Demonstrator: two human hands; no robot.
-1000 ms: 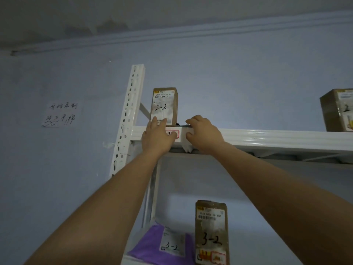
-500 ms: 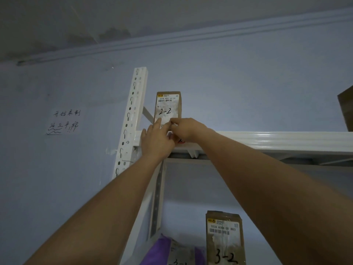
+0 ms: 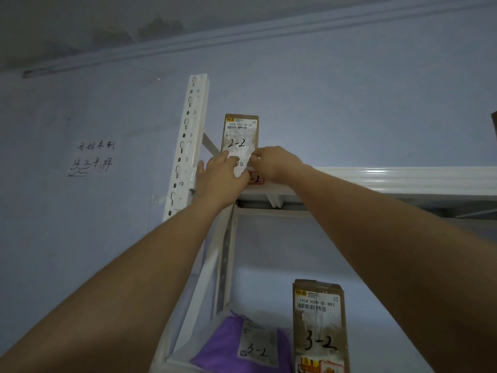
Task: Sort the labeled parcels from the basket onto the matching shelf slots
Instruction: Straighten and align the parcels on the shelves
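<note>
Upright on the top shelf of a white metal rack, close to the rack's perforated corner post: a brown cardboard parcel, white label facing out, handwritten "2-2". Both arms raised to it. Left hand laid against the parcel's lower front, fingers nearly straight and pressed on the label, nothing gripped. Right hand at the parcel's lower right edge, fingers curled in as if pinching that edge; actual grip hidden behind the knuckles, cannot tell for certain. Just below the hands, on the shelf's front rim, a red-bordered slot tag, mostly covered, only "-2" readable. One level down, a purple soft-pack parcel and a second brown box, both marked "3-2", side by side. On the pale blue wall left of the rack, a taped handwritten paper note.
</note>
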